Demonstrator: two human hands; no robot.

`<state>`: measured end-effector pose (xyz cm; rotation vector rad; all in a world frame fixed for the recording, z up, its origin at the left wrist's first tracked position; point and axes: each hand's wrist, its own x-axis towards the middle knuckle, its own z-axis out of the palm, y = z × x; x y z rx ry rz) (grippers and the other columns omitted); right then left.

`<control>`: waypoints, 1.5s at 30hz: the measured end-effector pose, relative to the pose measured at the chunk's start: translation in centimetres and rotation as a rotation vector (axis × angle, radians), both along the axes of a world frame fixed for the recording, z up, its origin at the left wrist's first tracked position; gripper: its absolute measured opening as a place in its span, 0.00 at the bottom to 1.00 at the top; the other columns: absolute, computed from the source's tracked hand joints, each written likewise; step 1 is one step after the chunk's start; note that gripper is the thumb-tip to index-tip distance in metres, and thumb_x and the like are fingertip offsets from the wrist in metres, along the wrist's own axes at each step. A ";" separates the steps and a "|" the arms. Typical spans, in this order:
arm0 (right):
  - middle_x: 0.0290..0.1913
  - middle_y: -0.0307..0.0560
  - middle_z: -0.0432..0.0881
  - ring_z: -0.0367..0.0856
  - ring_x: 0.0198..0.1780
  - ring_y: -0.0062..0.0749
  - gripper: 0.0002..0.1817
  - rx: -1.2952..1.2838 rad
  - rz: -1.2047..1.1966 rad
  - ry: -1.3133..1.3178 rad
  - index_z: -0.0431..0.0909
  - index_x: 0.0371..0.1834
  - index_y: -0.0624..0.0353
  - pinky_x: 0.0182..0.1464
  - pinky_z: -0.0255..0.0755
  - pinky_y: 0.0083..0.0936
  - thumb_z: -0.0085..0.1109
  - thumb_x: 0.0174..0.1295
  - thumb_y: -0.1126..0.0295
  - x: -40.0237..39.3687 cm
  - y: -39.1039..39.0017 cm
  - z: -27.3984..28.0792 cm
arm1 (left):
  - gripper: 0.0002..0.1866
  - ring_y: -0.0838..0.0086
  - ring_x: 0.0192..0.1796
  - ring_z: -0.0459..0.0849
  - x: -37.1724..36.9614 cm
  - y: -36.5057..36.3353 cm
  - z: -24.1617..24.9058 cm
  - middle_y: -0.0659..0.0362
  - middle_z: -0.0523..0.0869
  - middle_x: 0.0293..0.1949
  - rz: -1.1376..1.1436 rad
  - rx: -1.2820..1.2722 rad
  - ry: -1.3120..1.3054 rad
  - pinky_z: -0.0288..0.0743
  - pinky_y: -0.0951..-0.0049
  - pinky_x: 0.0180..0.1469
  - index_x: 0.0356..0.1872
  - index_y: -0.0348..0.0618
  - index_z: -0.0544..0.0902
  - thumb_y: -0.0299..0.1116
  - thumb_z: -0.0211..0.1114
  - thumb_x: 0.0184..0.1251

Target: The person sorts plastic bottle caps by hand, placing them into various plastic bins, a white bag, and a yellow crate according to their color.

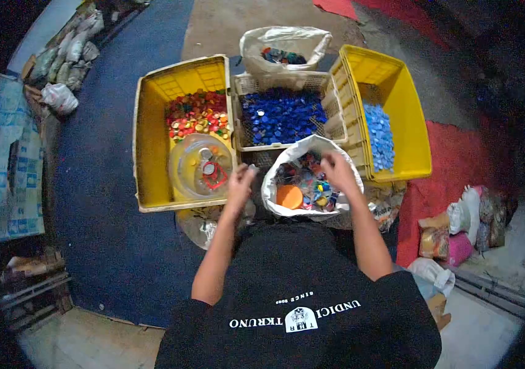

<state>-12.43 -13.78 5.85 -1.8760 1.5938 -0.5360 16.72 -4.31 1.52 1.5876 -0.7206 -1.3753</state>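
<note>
My left hand (241, 182) is over the gap between the left yellow crate (152, 141) and an open white sack (268, 195), its fingers closed on a small whitish piece (253, 167). Over the right side of the sack is my right hand (335, 169); its fingers are blurred, and I cannot make out whether they hold anything. Mixed plastic caps and a large orange lid (289, 197) lie inside the sack. Near my left hand, a clear round tub (184, 175) with a red-rimmed item (213, 175) sits in the left crate.
Blue caps (281, 117) fill much of a white basket (244, 140). Behind it stands another white sack (253, 46). Light blue caps (379, 138) lie in the right yellow crate (413, 135). Red and gold caps (198, 114) are in the left crate. Filled bags (459, 227) sit at right.
</note>
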 end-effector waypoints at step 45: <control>0.46 0.45 0.81 0.77 0.52 0.42 0.12 0.022 0.304 0.715 0.83 0.41 0.47 0.50 0.71 0.45 0.54 0.56 0.62 0.0 0.0 -10.1 | 0.32 0.72 0.38 0.77 -5.9 5.6 -3.0 0.52 0.77 0.38 -0.103 -0.052 -0.074 0.73 0.72 0.42 0.57 0.41 0.52 0.17 0.58 0.53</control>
